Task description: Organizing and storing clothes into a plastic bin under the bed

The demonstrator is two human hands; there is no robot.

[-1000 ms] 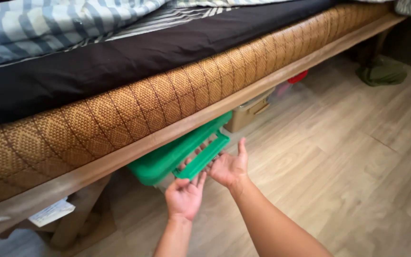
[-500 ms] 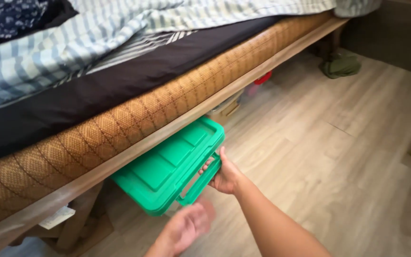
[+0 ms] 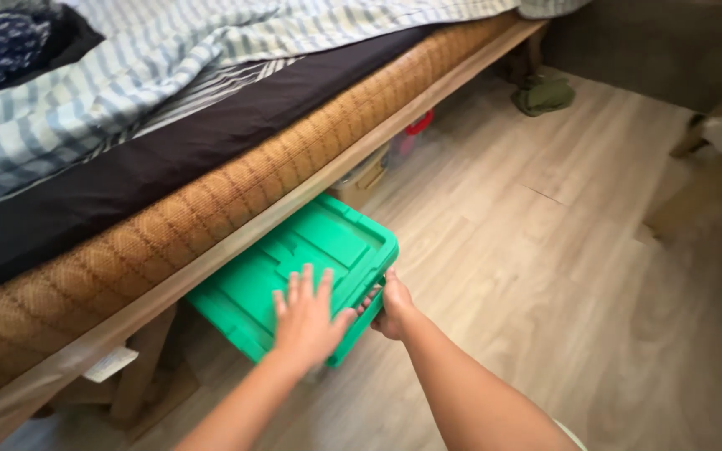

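We press our left hand (image 3: 307, 317) flat, fingers spread wide, on the ribbed green plastic lid of a storage box (image 3: 294, 271) that sticks halfway out from under the wooden bed frame (image 3: 236, 242) onto the pale plank floor (image 3: 561, 276). Our right hand (image 3: 392, 306) curls closed around the lid's near edge at its right corner. A woven rattan mat (image 3: 211, 205) covers the mattress side above it.

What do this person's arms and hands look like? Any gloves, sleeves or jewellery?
Both arms are bare up to the frame edge, with no sleeves showing. The left hand and right hand wear no gloves, and no rings, watch or bracelets are visible.
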